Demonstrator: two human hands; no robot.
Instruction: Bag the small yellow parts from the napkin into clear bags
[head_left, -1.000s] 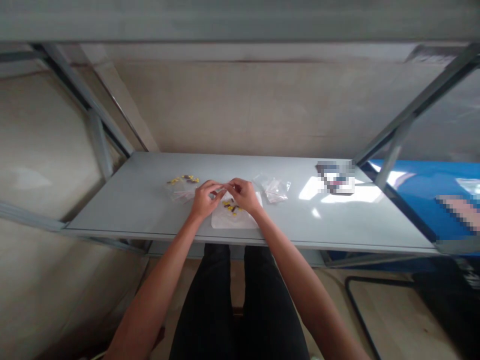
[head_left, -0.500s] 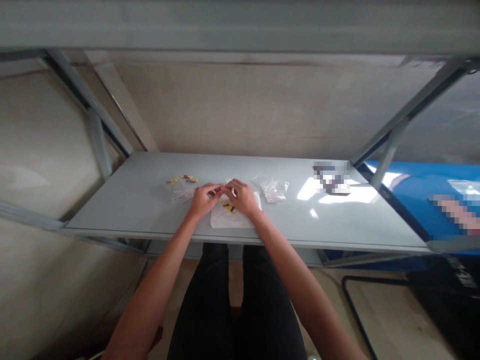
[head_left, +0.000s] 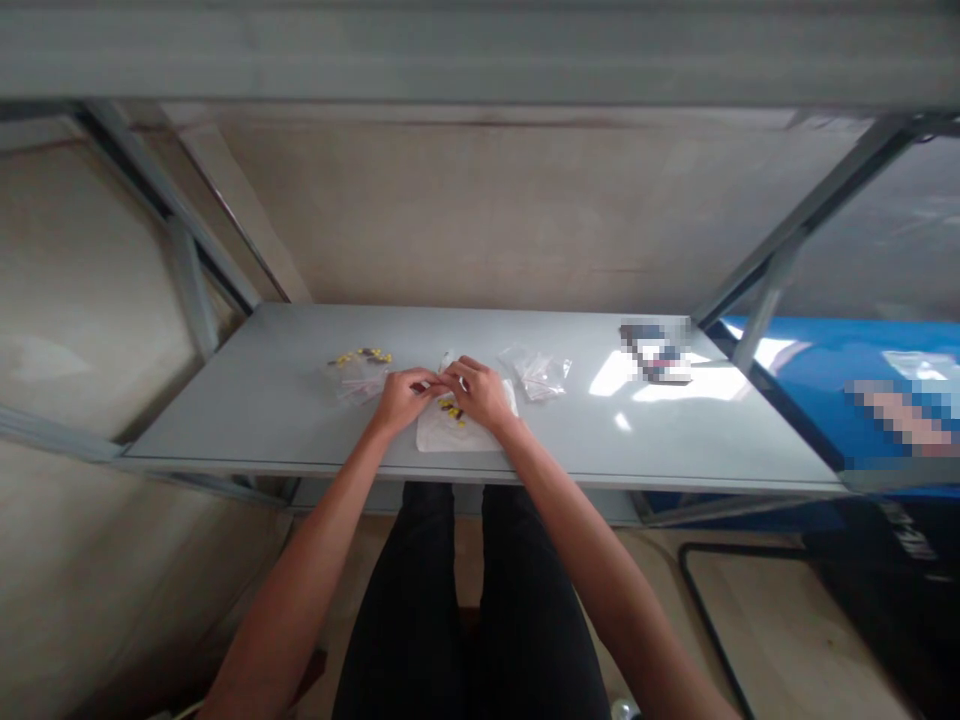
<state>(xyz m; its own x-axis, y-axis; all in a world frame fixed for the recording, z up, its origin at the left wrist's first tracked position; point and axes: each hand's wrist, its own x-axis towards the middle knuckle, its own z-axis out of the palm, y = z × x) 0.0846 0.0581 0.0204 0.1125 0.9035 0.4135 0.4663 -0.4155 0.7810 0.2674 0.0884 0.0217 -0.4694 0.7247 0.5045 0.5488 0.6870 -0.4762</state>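
Observation:
My left hand (head_left: 406, 398) and my right hand (head_left: 477, 390) meet over the desk, thumbs and fingertips pinched together. Whatever lies between the fingertips is too small and too covered to make out. A pale, clear-looking scrap (head_left: 448, 357) shows just beyond the fingers; I cannot tell whether they hold it. Beneath the hands lies a white sheet or flat pouch (head_left: 435, 437), partly covered by my right hand and wrist. Several small yellow and dark pieces (head_left: 454, 411) rest on it.
On the grey desk (head_left: 247, 400), more yellow and dark pieces (head_left: 367, 355) lie at the left behind a clear plastic bag (head_left: 358, 380). Another clear bag (head_left: 544, 377) sits right of my hands. A blurred-out object (head_left: 656, 352) is farther right. Metal struts (head_left: 802, 220) frame the desk.
Both hands stay pinched together over the white sheet, with small finger shifts. The pale scrap has come into sight beyond the fingertips. The whole view has shifted slightly.

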